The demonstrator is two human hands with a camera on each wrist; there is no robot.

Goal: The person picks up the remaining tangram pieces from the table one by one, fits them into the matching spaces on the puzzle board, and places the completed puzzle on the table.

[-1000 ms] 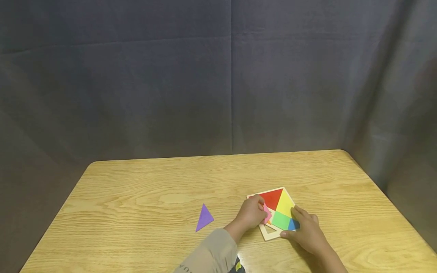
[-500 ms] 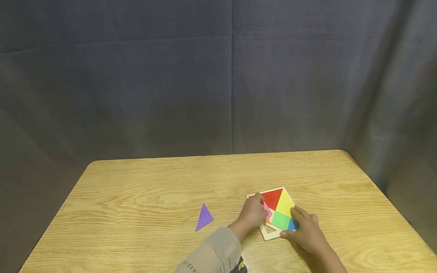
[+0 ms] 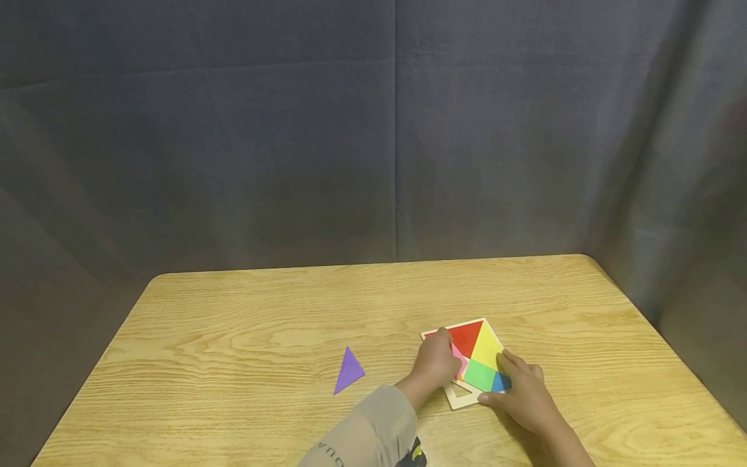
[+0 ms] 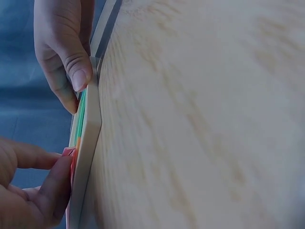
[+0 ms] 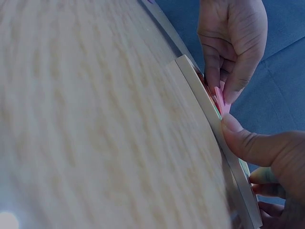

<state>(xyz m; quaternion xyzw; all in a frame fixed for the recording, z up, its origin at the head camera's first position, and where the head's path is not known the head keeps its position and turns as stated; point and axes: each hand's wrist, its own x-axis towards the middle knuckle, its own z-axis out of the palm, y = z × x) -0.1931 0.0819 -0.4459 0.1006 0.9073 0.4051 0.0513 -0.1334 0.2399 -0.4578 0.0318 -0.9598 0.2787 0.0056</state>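
Observation:
A light wooden tangram tray (image 3: 458, 403) lies on the table, right of the middle. Red (image 3: 467, 337), yellow (image 3: 486, 349), green (image 3: 480, 375) and blue (image 3: 500, 382) pieces sit in it, with a sliver of orange showing. My left hand (image 3: 434, 360) pinches a pink piece (image 5: 225, 100) between thumb and fingers over the tray's left part; the piece is tilted in the right wrist view. My right hand (image 3: 525, 394) grips the tray's near right corner, thumb on the near edge and fingers on the right edge. The left hand covers part of the tray.
A purple triangle (image 3: 349, 372) lies flat on the wooden table (image 3: 245, 363), left of the tray. A triangular opening shows near the tray's front corner. Grey curtains (image 3: 292, 143) hang behind and beside the table.
My left hand has shifted slightly to the right with the pink piece, which has come down flatter over the tray. The right hand and tray stay almost still.

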